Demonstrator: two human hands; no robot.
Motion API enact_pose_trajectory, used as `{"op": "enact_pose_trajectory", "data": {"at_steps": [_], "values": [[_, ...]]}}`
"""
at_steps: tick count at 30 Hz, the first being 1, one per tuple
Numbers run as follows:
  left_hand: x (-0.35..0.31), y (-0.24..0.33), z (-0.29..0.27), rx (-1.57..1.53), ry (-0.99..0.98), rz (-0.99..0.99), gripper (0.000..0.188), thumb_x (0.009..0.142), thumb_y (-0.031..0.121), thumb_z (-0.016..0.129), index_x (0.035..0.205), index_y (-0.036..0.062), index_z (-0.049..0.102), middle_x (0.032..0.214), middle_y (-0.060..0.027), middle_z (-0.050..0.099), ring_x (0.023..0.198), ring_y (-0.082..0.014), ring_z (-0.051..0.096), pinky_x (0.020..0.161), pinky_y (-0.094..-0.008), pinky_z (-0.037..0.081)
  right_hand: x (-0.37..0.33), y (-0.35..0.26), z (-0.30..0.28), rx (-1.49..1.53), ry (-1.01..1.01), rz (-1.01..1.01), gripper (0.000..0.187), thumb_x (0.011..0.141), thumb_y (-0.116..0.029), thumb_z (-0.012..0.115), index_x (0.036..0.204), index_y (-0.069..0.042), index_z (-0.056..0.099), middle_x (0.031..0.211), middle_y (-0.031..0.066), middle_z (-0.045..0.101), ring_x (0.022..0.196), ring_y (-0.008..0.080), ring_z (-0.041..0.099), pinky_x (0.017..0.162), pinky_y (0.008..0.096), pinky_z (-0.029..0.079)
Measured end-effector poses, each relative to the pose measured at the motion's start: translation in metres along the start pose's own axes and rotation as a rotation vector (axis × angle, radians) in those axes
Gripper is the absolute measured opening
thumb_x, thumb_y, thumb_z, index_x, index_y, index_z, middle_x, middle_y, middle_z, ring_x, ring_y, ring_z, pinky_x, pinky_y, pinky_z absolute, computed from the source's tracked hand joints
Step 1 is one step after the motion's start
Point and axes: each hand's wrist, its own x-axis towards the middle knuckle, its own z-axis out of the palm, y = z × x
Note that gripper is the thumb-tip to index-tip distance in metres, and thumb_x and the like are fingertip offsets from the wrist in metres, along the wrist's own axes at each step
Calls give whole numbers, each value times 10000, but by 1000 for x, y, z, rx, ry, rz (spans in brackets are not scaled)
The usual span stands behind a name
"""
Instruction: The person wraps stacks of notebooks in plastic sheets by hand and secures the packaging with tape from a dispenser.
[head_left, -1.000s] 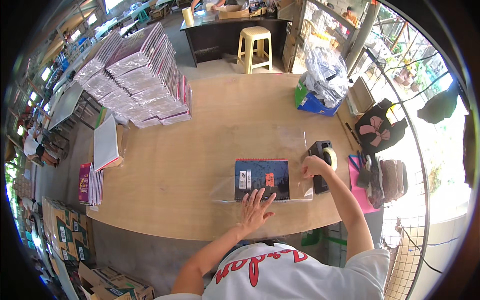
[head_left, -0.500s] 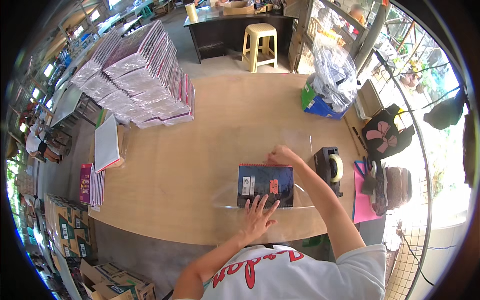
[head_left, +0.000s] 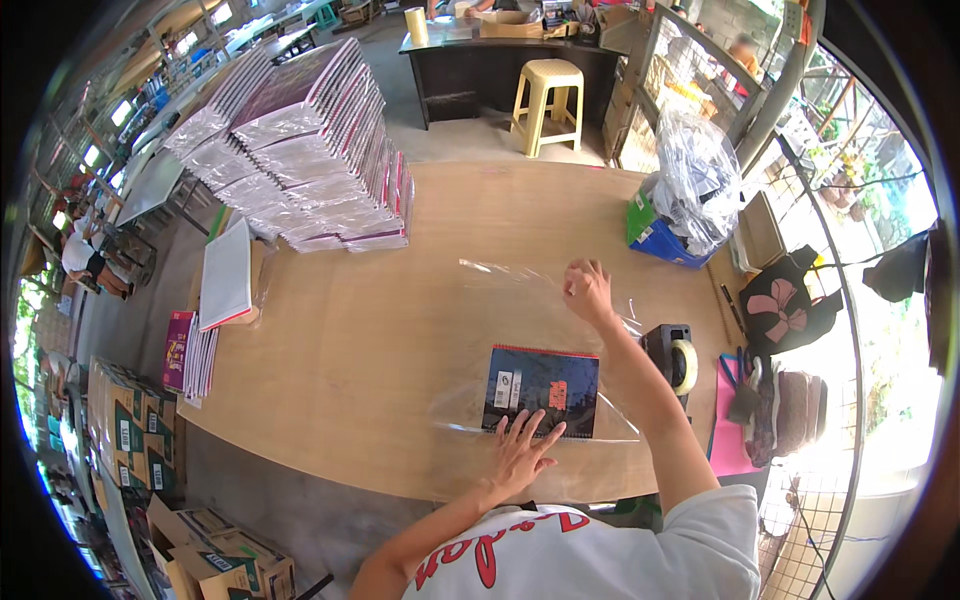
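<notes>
clear plastic film (head_left: 520, 300) lies over the wooden table (head_left: 400, 330), with a dark spiral notebook (head_left: 541, 391) on its near part. head view: the left hand (head_left: 522, 452), fingers spread, presses flat on the notebook's near edge; the right hand (head_left: 588, 290) pinches the film's far right part. pulled unevenly, the film could crease or drag the notebook toward the tape dispenser (head_left: 672, 356) just right.

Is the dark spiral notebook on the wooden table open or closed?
Closed: the dark spiral notebook lies flat with its cover showing, under the left hand.
</notes>
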Motion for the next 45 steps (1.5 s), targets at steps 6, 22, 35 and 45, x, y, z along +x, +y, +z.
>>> {"op": "enact_pose_trajectory", "data": {"at_steps": [6,22,35,45], "values": [[10,-1,-14,40,17,9,609,834,495,671,1401,365,491,1364,-54,466,1226,-254,469,963,-496,328,27,-3,-59,278,-605,-83,144,638,-71,710,751,-62,623,980,82,678,940,280,649,880,389,477],[63,-41,16,-925,174,-602,754,827,638,667,1205,-7,566,1135,-162,644,1028,-248,619,888,-356,485,-72,-100,-115,-28,-444,-309,457,723,-99,733,1160,-99,598,947,92,654,911,291,659,759,417,523],[84,-56,39,-1057,450,-807,260,886,289,713,879,31,680,825,-12,648,755,-89,554,676,-271,426,-95,-100,-106,380,-560,-231,440,773,23,693,1173,-51,527,803,114,629,690,336,631,604,439,507],[65,-28,1,-1375,656,-738,142,900,137,629,861,6,666,912,-108,713,835,-203,650,825,-313,472,-24,-122,-122,201,-686,-163,552,698,-495,800,1064,-102,669,1014,108,646,1052,323,604,869,427,506]]}}
